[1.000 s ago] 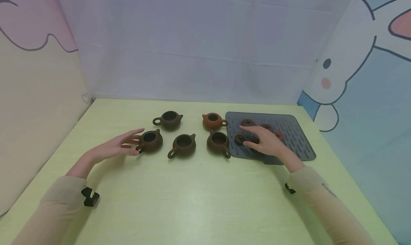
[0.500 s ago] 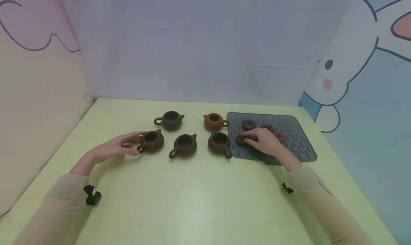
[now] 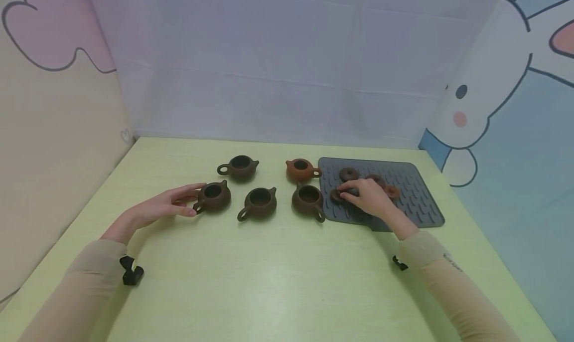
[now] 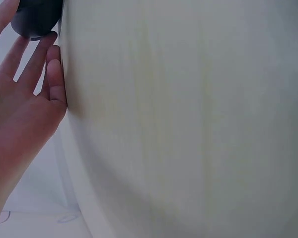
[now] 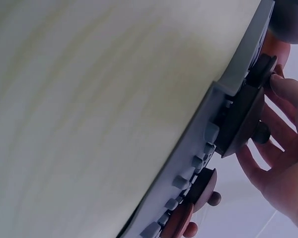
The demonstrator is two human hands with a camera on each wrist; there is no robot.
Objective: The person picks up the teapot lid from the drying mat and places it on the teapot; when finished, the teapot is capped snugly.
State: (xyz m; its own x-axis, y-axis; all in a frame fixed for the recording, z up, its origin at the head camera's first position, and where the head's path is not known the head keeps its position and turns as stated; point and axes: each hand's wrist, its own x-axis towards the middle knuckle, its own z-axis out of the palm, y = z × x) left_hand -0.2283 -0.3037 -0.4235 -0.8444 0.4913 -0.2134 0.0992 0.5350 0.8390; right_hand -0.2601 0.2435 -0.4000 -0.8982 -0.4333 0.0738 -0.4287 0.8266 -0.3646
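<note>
On the grey ribbed mat's (image 3: 419, 205) left part, the right hand's (image 3: 374, 200) thumb and index finger pinch a dark brown teapot lid (image 3: 334, 197). Well left of the mat, the left hand (image 3: 163, 206), fingers loosely spread, touches a lidless dark brown teapot (image 3: 218, 202) on the worktop (image 3: 278, 277).

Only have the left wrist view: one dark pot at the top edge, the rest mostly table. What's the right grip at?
Observer: Head and right wrist views put the right grip at a dark lid over the gray mat.

Operator: Can't see the top of my dark pot. Lid on it?

Observer: No. Head view shows its top open.
</note>
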